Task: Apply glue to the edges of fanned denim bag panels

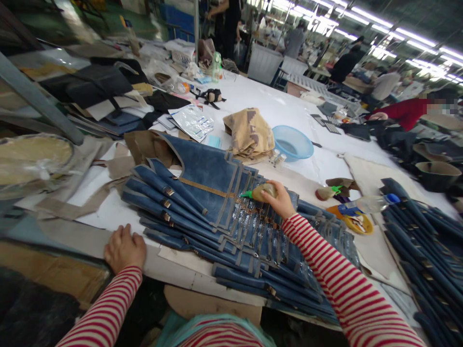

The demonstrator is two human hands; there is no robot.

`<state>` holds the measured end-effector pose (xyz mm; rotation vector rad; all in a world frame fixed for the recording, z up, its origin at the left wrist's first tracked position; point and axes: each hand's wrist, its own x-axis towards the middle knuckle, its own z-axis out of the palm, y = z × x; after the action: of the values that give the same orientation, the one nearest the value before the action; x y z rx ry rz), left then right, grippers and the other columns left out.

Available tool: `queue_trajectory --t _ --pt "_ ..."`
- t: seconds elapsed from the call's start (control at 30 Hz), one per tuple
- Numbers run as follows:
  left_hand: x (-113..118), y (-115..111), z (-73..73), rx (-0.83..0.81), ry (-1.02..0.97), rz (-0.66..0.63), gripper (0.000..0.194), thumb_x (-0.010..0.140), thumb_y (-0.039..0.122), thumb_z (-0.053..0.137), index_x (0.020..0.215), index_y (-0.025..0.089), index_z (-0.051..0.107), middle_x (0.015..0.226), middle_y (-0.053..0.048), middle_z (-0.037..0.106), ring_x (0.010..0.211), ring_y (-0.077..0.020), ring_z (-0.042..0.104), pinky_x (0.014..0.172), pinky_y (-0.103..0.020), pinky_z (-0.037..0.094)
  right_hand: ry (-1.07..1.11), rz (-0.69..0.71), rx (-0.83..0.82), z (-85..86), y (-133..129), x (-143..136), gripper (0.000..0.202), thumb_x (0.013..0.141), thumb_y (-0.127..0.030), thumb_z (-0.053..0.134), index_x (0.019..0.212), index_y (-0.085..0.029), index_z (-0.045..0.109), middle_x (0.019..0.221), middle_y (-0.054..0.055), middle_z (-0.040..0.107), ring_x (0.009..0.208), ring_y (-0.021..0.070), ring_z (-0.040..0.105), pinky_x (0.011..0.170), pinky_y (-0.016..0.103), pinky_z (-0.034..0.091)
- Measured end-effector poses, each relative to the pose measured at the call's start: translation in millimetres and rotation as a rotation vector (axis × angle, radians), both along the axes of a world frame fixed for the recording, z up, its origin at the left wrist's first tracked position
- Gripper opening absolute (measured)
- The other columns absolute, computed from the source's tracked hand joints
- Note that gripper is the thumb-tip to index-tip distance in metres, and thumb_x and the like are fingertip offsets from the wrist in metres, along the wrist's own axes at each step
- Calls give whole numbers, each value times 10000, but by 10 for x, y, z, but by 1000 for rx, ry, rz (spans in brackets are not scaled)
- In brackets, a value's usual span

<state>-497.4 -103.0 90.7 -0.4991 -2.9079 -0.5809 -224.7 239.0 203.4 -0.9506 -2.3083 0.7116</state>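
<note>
My right hand (pixel 280 200) is wrapped round a squeeze bottle (pixel 264 192) with a green nozzle, tilted over a fanned stack of blue pieces (pixel 213 168) with grey edging. Shiny wet-looking streaks and brown strips run across the layered edges below the bottle. My left hand (pixel 125 248) rests palm down on the table's near edge (pixel 159 265), left of the stack. Its fingers are slightly bent and somewhat apart, with nothing visible in them.
Behind the stack are a camouflage cloth (pixel 249 132) and a blue basin (pixel 292 142). To the right lie a second green-tipped bottle (pixel 327 193), a yellow dish (pixel 358 224) and more blue pieces (pixel 415 255). A person in red (pixel 408 113) leans over at the far right.
</note>
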Motion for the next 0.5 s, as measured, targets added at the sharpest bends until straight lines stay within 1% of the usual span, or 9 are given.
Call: queue_trajectory --t 0.03,0.1,0.17,0.27,0.37,0.5 --pt "-1 2 5 -4 -4 0 472 862 335 292 1249 122 458 1338 -144 425 1244 -268 349 1032 -459 240 28 -23 -31 25 22 -15 420 750 -438 582 1075 -188 492 1015 77 553 939 231 523 856 414 426" --pt "-3 4 16 -7 -7 -6 475 863 331 286 1249 112 458 1334 -155 426 1243 -278 349 1027 -472 247 95 -70 -31 116 91 -78 430 753 -442 574 1087 -187 482 1018 73 555 936 222 524 857 403 425" --pt "-2 3 27 -7 -6 -12 479 866 330 283 1249 103 459 1329 -164 429 1240 -289 350 1022 -481 253 147 -90 43 231 178 -174 435 751 -428 577 1096 -182 478 1037 81 546 969 226 510 880 400 409" --pt "6 0 43 3 2 -11 475 866 327 292 1248 102 463 1327 -163 431 1239 -294 353 1024 -477 254 173 -58 182 372 291 -330 428 751 -403 583 1095 -170 484 1062 98 532 1019 236 486 916 398 384" --pt "12 0 46 11 3 -13 470 866 320 299 1246 100 467 1323 -164 434 1235 -293 359 1028 -468 252 143 -23 268 435 350 -448 416 756 -391 581 1094 -168 488 1055 105 530 1018 242 481 913 399 383" --pt "3 -3 11 20 12 -12 460 864 304 313 1244 98 469 1323 -162 436 1234 -287 361 1033 -465 246 93 0 308 442 394 -538 415 760 -393 575 1106 -184 484 1045 96 529 1004 249 479 903 421 384"
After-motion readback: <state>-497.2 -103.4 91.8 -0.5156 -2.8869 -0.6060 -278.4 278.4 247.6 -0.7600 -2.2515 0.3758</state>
